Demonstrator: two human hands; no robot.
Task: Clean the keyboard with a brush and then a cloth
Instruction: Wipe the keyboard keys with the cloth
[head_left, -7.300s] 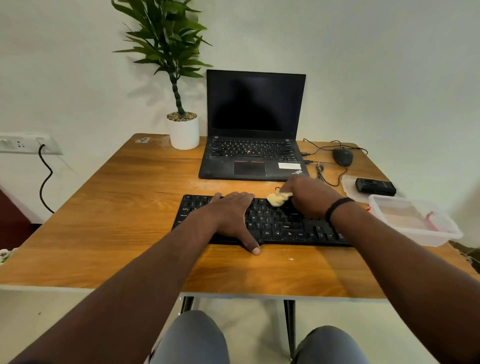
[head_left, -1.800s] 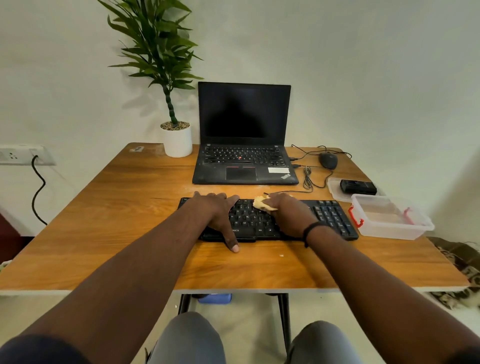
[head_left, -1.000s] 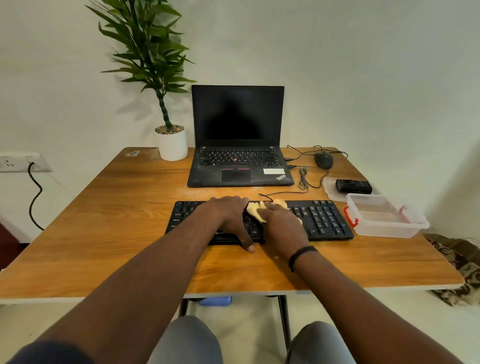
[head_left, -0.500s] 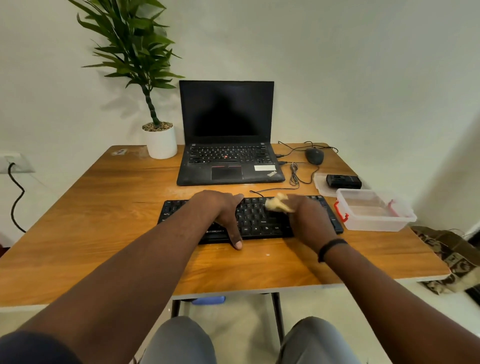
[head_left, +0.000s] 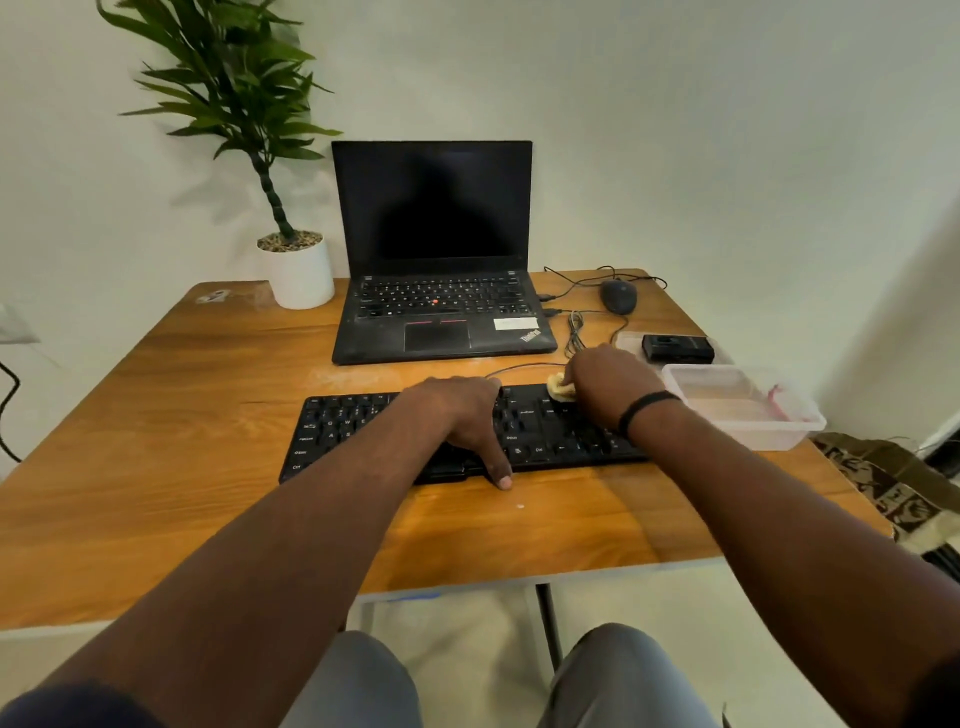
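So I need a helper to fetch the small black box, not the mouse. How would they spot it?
On the table's right edge, beyond the clear tub, lies a flat lid. The black box sits on it: rectangular and cordless, unlike the rounded, wired mouse.

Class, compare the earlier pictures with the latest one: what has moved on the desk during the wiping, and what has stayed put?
The right hand, holding the yellow cloth, wiped leftward to the middle of the keyboard, then back to its right end. The left hand stayed pressed flat on the keys, steadying it. The laptop, mouse and plastic box stayed where they were.
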